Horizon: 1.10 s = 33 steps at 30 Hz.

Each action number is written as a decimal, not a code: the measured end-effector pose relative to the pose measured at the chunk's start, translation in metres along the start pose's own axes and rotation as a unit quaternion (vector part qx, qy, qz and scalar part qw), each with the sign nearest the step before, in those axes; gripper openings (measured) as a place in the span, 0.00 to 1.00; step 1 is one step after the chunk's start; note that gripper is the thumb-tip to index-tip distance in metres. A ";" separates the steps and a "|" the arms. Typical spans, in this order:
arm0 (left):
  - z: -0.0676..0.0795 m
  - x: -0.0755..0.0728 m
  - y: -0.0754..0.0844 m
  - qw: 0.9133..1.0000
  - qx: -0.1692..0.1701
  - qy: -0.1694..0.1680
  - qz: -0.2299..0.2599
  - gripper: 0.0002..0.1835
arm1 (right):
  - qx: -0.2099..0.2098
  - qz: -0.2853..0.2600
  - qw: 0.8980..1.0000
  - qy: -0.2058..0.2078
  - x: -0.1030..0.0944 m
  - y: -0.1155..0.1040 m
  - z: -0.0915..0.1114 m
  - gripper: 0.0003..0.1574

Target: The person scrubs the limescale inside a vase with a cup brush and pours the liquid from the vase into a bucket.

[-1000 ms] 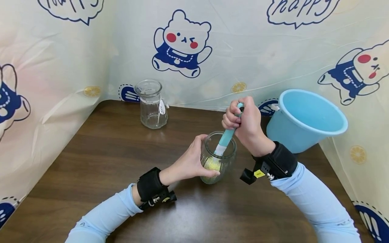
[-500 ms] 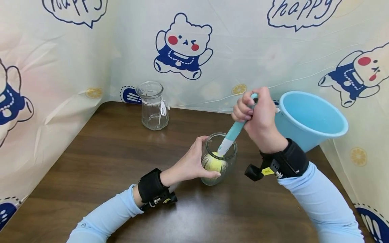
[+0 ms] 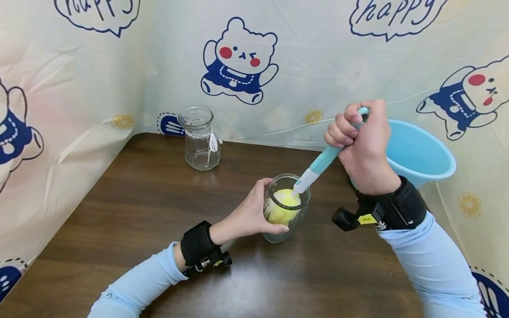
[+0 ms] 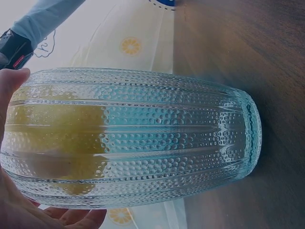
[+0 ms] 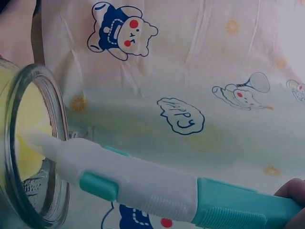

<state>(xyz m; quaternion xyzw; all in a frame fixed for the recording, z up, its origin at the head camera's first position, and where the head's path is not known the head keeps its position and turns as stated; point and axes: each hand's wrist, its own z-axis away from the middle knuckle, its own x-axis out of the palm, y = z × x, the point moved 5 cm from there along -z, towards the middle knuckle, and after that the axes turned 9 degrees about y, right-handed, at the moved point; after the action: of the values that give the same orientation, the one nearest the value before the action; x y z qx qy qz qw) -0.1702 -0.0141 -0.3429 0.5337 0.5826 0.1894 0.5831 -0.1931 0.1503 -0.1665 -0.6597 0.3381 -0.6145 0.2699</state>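
My left hand (image 3: 254,212) grips a textured glass jar (image 3: 286,234) from its left side, thumb in front and fingers behind. The jar stands upright on the table. With curled fingers my right hand (image 3: 362,141) holds the turquoise handle of a sponge bottle brush (image 3: 326,159), tilted up to the right. Its white neck crosses the jar's rim (image 5: 57,191). The yellow sponge head (image 3: 282,210) sits in the upper part of the jar, near the mouth. In the left wrist view the sponge (image 4: 57,129) shows through the ribbed, dotted glass.
A second clear glass jar (image 3: 203,150) with a white tag stands at the back left of the brown table (image 3: 131,198). Behind my right hand is a light blue bucket (image 3: 421,154), partly covered by it. A patterned curtain (image 3: 302,66) hangs along the back and sides.
My right hand has moved up and to the right with the brush, tilting it further over. The sponge has risen from low in the jar towards its mouth. My left hand stays on the jar.
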 end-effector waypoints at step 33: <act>-0.002 -0.001 0.003 1.000 0.014 -0.001 -0.007 0.54 | -0.073 -0.049 0.996 -0.019 0.014 -0.044 0.011 0.22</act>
<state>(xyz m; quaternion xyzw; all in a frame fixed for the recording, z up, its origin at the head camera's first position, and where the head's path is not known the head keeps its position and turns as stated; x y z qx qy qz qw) -0.1712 -0.0127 -0.3397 0.5377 0.5887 0.1763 0.5773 -0.1767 0.1662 -0.1248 -0.7054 0.3436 -0.5879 0.1970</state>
